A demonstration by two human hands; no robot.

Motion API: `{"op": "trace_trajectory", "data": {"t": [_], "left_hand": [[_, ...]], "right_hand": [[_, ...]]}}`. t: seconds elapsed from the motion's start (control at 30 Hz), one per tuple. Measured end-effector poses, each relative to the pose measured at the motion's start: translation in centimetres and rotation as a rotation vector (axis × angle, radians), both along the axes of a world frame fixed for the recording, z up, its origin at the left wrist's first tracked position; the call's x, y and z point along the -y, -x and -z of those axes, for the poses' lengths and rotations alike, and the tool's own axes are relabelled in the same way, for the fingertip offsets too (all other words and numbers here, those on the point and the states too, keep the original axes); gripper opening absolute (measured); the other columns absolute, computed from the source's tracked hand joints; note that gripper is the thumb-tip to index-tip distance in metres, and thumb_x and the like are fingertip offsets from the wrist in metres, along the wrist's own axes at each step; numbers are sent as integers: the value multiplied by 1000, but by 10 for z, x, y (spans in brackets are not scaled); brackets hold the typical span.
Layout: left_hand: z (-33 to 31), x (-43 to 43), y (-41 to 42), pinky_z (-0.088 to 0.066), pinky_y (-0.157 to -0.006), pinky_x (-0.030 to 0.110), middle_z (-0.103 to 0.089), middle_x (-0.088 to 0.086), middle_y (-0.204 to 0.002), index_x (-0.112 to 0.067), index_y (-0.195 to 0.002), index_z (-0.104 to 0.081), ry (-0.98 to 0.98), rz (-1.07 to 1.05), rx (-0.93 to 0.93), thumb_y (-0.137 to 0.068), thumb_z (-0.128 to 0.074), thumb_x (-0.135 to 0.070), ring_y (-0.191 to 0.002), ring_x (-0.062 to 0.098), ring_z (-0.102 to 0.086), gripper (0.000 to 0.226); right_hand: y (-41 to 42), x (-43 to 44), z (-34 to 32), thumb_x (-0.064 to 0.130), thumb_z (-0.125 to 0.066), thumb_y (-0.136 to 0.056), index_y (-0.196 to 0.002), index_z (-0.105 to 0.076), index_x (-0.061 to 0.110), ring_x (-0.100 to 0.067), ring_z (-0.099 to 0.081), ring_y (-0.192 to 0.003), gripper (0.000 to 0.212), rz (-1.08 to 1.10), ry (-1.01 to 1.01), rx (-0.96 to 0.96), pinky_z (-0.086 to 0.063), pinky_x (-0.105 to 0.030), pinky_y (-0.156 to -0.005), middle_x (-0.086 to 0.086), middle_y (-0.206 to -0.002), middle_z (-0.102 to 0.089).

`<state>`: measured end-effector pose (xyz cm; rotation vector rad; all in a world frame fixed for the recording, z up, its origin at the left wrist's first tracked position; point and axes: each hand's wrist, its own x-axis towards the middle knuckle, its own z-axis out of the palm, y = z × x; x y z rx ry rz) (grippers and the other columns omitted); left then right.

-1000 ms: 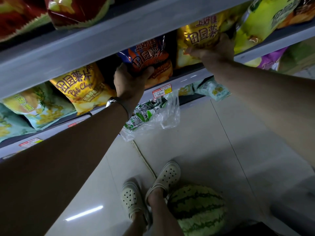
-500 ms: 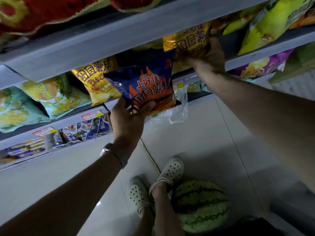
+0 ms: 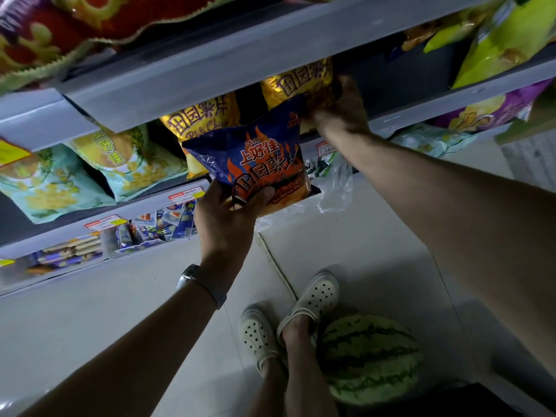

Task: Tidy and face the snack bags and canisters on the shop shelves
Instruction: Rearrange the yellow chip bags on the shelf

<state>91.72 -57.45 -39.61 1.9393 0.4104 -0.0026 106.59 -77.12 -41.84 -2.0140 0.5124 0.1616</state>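
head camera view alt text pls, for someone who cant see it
A person's left hand grips the bottom of a blue flame-printed snack bag in front of a grey shop shelf, while the right hand holds a gold bag on that shelf. Below, white clogs stand beside a watermelon on the pale floor.

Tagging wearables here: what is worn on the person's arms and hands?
Both forearms are bare, no sleeves in view. The left wrist bears a watch with a silvery case and pale grey band. The left hand and right hand are ungloved.
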Motion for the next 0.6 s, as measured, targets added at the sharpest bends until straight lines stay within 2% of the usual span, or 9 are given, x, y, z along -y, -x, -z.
{"op": "trace_trajectory", "data": {"t": [0.1,0.2,0.23,0.3,0.37,0.43,0.5,0.53,0.6], "left_hand": [[-2,4,-3,-61,-75,20,-77,-15,-99,-17,-114,-73,8,14,-16,-80,-93,-22,-89,-3,-74,40],[-4,15,-7,-63,-81,26,-77,-17,-102,-25,-115,-71,27,63,-33,-80,-93,-24,-96,1,-75,41],[-5,20,-9,-64,-83,31,-77,-16,-103,-26,-115,-71,37,77,-39,-80,-93,-25,-98,4,-75,41],[-7,35,-16,-64,-84,34,-77,-14,-103,-23,-116,-71,42,98,-47,-80,-92,-27,-97,7,-75,41],[-9,56,-25,-62,-81,26,-75,-16,-102,-21,-116,-71,45,120,-45,-81,-92,-27,-93,1,-73,41],[-9,80,-34,-60,-80,21,-75,-18,-103,-25,-114,-68,57,149,-40,-82,-91,-28,-92,-5,-71,40],[-8,106,-45,-62,-85,31,-77,-14,-108,-22,-117,-70,53,178,-48,-81,-90,-34,-98,3,-74,43],[-7,119,-52,-63,-86,35,-78,-12,-108,-20,-117,-71,46,196,-55,-81,-89,-35,-99,7,-74,43],[-7,147,-65,-63,-87,41,-74,-15,-100,-26,-106,-66,35,244,-62,-83,-87,-34,-96,11,-72,32]], "right_hand": [[4,5,-4,30,-84,-79,-139,-53,17,-10,-62,-107,68,-38,-37,1,-49,-17,-77,5,-123,-63],[18,20,-10,27,-82,-85,-131,-56,13,3,-60,-91,54,-13,-107,19,-55,-21,-81,16,-103,-63],[23,27,-11,31,-81,-87,-124,-59,13,2,-59,-87,47,16,-130,12,-53,-25,-80,16,-96,-62],[34,43,-14,43,-75,-83,-111,-69,5,-15,-63,-82,48,77,-157,3,-47,-35,-75,4,-87,-67],[43,64,-14,42,-70,-80,-97,-75,9,-29,-68,-86,38,132,-137,-5,-48,-40,-73,-7,-89,-74],[54,85,-12,39,-73,-85,-100,-76,20,-25,-71,-94,24,179,-114,-28,-55,-41,-81,0,-100,-77],[62,104,-12,47,-72,-84,-106,-75,21,-21,-72,-100,34,221,-59,-50,-58,-42,-91,4,-105,-77],[65,113,-13,50,-69,-81,-99,-77,21,-21,-72,-97,35,246,-30,-45,-57,-41,-91,4,-100,-77],[68,129,-13,42,-62,-80,-73,-70,17,-19,-65,-77,27,299,-11,-33,-50,-33,-78,3,-76,-70]]}}
